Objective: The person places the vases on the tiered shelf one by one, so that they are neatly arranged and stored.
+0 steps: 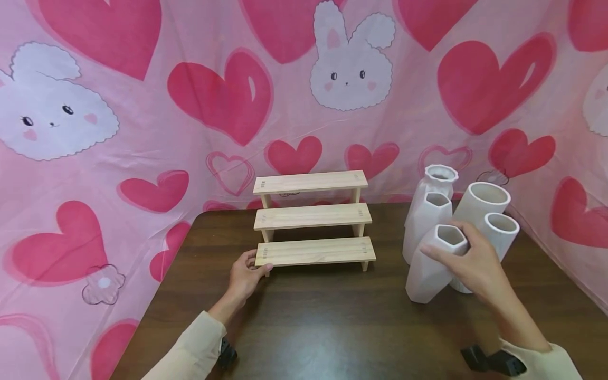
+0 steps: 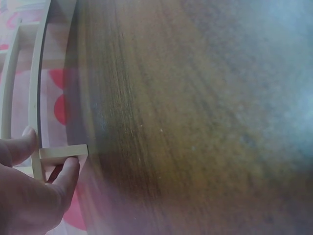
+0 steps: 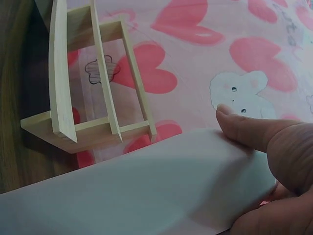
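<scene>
A pink fabric backdrop printed with red hearts and white rabbit heads (image 1: 290, 119) hangs behind and along the sides of a dark brown wood-grain surface (image 1: 328, 327). Near the back, left of the vases, stands a three-step display stand of pale, unpainted wood (image 1: 313, 216), its steps rising toward the backdrop.

At the right of the surface, white vases cluster: a wide, smooth white cylinder vase (image 1: 477, 211), a faceted white vase with a six-sided mouth (image 1: 427, 229), a white vase with a scalloped rim (image 1: 421, 191) behind it, and a narrower white cylinder vase (image 1: 500, 243). In front of them is another six-sided, faceted white vase (image 1: 427, 274); whether its base touches the surface cannot be told.

The right-hand grip (image 1: 477, 258) is clamped around the upper part of this front vase, thumb and fingers on opposite sides. The left-hand grip (image 1: 244, 277) pinches the left end of the stand's lowest step, thumb against the board's front edge and a finger against the supporting leg. Small black wrist devices (image 1: 227, 353) sit at both cuffs.
</scene>
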A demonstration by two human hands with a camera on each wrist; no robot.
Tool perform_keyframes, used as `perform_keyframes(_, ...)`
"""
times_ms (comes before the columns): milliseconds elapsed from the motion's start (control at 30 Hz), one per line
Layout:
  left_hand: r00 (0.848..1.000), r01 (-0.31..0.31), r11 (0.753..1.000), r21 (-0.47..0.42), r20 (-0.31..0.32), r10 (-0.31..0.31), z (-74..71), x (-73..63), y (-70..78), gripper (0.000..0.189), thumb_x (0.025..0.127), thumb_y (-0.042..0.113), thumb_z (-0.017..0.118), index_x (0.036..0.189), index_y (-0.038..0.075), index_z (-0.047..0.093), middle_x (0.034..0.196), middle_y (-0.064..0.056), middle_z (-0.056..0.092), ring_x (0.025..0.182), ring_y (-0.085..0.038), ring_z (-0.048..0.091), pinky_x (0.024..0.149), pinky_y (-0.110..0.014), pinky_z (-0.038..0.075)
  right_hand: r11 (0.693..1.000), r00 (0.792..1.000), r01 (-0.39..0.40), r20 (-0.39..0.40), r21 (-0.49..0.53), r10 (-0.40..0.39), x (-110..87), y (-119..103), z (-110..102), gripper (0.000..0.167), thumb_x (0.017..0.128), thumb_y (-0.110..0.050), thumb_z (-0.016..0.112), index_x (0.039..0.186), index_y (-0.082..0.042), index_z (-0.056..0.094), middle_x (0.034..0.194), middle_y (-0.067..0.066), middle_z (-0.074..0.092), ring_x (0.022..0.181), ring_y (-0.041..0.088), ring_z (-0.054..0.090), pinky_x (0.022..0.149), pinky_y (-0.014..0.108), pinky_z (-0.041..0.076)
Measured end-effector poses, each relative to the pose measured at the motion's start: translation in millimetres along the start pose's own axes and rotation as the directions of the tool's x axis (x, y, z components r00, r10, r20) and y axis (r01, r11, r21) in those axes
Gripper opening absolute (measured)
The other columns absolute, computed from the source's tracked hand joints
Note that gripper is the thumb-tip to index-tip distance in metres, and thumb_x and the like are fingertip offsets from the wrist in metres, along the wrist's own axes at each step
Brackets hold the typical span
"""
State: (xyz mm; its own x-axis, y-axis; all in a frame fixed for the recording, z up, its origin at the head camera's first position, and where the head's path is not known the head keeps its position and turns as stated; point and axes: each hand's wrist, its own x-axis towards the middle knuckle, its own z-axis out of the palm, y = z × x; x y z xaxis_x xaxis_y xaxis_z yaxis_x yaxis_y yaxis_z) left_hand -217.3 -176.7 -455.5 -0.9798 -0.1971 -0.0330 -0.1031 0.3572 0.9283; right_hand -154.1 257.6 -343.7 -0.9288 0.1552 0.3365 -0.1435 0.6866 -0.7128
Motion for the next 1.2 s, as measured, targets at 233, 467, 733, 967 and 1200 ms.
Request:
perform_keyframes(233,1.000,-0.002,1.000,-0.005,0.000,0.002,1.1,1.6,-1.3,0.058,0.083,0.012,0.077,0.132,-0.001,0.050,0.114,-0.021,0.065,0.098,-0.027,0.062,0.070,-0.025,0.049,0.999,0.997,-0.046,-0.062,-0.024,0.044,-1.2,1,-1,0.059,0.073,-0.038,0.084,0.123,-0.016,0.062,0.103,0.013,0.064,0.084,0.014,0.047,0.063,0.023,0.041)
perform_keyframes(467,1.000,-0.005,1.000,0.003,0.000,0.005,0.2,1.1,-0.8,0.057,0.083,0.013,0.077,0.131,-0.002,0.051,0.113,-0.021,0.065,0.099,-0.028,0.062,0.071,-0.026,0.049,0.998,0.994,-0.066,-0.084,-0.020,0.065,-3.0,-13,2,0.063,0.070,-0.041,0.086,0.123,-0.015,0.064,0.103,0.012,0.066,0.082,0.013,0.049,0.061,0.019,0.043)
perform_keyframes(733,1.000,-0.005,1.000,0.001,-0.003,0.005,0.5,2.4,-0.5,0.057,0.082,0.012,0.077,0.131,-0.001,0.051,0.113,-0.020,0.065,0.100,-0.028,0.062,0.072,-0.026,0.049,1.000,0.998,0.009,-0.059,0.008,-0.009,1.8,-46,11,0.067,0.070,-0.039,0.086,0.127,-0.013,0.063,0.104,0.012,0.066,0.087,0.019,0.050,0.063,0.021,0.045)
perform_keyframes(967,1.000,-0.007,1.000,-0.008,-0.004,0.007,1.1,3.0,0.5,0.056,0.082,0.011,0.077,0.131,-0.002,0.052,0.113,-0.021,0.065,0.098,-0.027,0.063,0.070,-0.024,0.049,0.994,0.997,0.068,0.022,0.086,-0.070,9.4,-71,23,0.063,0.071,-0.040,0.085,0.123,-0.013,0.063,0.107,0.012,0.064,0.092,0.025,0.053,0.067,0.036,0.048)
perform_keyframes(1200,1.000,0.007,1.000,-0.019,-0.004,-0.007,0.1,3.4,1.0,0.057,0.082,0.011,0.077,0.131,-0.002,0.051,0.112,-0.020,0.066,0.095,-0.025,0.063,0.068,-0.023,0.048,0.975,0.986,0.132,0.073,0.177,-0.147,22.4,-91,47,0.059,0.067,-0.035,0.089,0.116,-0.012,0.065,0.100,0.008,0.067,0.085,0.023,0.057,0.070,0.038,0.050)
